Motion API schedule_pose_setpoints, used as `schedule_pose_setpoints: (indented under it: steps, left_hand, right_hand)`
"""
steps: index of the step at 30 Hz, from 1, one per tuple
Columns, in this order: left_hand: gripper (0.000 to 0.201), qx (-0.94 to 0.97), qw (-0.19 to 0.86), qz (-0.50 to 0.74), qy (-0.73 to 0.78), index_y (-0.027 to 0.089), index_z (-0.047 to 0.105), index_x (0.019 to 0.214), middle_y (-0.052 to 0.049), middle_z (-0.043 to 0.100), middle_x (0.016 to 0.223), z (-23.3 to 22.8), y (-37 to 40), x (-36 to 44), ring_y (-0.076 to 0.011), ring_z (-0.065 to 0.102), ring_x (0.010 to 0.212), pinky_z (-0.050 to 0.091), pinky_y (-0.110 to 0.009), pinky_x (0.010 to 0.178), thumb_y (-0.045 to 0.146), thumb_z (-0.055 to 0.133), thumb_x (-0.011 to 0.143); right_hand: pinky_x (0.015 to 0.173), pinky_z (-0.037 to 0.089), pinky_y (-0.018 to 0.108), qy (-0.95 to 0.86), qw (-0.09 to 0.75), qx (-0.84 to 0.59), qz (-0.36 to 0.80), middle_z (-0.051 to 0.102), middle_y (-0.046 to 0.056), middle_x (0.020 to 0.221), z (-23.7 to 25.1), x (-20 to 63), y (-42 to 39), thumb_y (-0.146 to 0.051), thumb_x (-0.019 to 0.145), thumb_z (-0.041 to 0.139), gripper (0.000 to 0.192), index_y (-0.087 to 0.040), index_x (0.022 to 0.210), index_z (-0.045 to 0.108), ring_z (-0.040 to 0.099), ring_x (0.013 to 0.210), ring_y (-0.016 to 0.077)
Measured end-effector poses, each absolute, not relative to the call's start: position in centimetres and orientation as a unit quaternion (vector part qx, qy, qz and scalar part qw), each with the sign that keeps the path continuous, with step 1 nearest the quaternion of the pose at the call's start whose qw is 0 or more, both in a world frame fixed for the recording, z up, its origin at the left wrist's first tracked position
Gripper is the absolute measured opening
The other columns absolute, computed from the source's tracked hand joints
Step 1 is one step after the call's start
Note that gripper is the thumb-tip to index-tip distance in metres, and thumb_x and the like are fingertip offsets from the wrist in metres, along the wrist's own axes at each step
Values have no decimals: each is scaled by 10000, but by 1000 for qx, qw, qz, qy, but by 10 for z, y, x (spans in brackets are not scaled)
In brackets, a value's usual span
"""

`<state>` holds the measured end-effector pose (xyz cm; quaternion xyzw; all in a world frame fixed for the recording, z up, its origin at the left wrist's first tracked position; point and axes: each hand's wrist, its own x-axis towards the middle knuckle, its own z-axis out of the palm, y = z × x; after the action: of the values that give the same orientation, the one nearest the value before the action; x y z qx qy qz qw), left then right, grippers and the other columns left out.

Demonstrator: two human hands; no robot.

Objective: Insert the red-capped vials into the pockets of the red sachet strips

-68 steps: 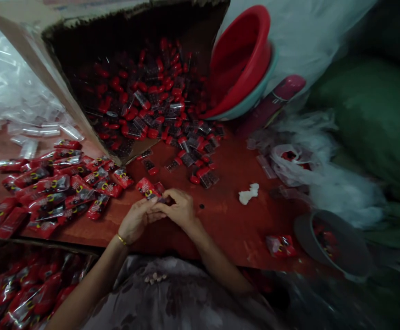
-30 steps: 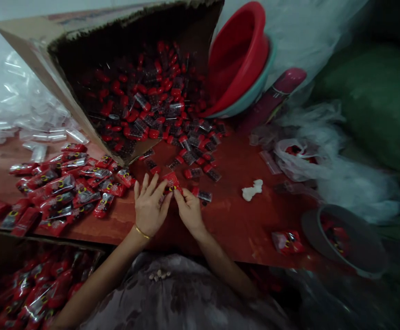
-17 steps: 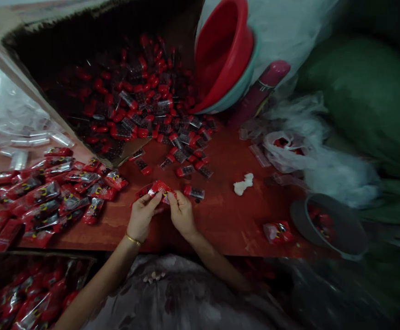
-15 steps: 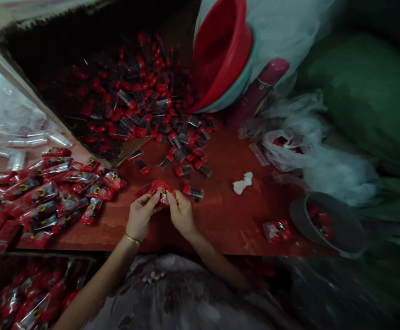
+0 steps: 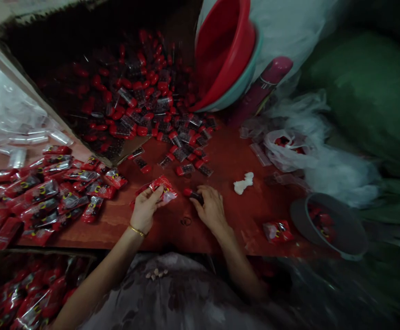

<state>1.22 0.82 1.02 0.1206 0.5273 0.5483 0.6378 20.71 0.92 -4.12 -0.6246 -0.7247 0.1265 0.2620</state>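
Observation:
My left hand (image 5: 145, 209), with a gold bangle at the wrist, pinches a small red printed pouch (image 5: 163, 187) just above the red table (image 5: 220, 229). To its right, my right hand (image 5: 211, 208) rests on the table with its fingers closing on a small red-capped clear tube of dark pieces (image 5: 191, 194). More such tubes (image 5: 186, 153) lie scattered just beyond the hands, spilling from a tipped cardboard box (image 5: 93, 91).
Filled red pouches (image 5: 45, 192) are heaped on the table's left, more in a box (image 5: 31, 293) below. Red and teal basins (image 5: 227, 55) lean at the back. A grey bowl (image 5: 330, 229), one pouch (image 5: 277, 230), a white scrap (image 5: 243, 182) and plastic bags (image 5: 289, 151) lie right.
Both hands held the red pouch together half a second ago. My right hand has let go and moved right onto a tube on the table; the left keeps the pouch.

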Motion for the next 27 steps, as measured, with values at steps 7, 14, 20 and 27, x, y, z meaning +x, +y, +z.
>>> schedule_pose_setpoints:
  steps: [7,14,20,27]
  left_hand:
    - [373,140,639,551,519,122,667,739,-25,686,722,13,4,12,-102,617,609,479,-192,542,346,815,481]
    - [394,188,648,542,502,118,679,763,-10,676,691,19,-1,12,-68,569,549,458,-168,524,365,808,485]
    - [392,170,655,549,490,130,652,765,-7,669,703,14,-5,11,-96,596,592,483,-201,547,393,794,512]
    - [351,198,651,572,458,130,661,800,-5,683,690,5,-8,19,-69,584,564,463,-182,579,299,804,528]
  right_hand:
    - [535,449,219,-639,345,-526,442,613,-10,673,-9,184,-29,-375,817,531,209,-185,901,560,556,553,110]
    - [449,389,197,-607,341,-520,495,580,-13,604,2,172,-26,-356,772,571,192,-175,834,569,477,469,84]
    - [415,353,183,-552,362,-513,548,570,-25,568,-4,161,-24,-382,764,575,219,-171,821,562,439,422,69]
    - [409,346,184,-573,396,-522,493,562,-28,585,-8,150,-24,-389,799,536,219,-172,826,549,429,412,62]
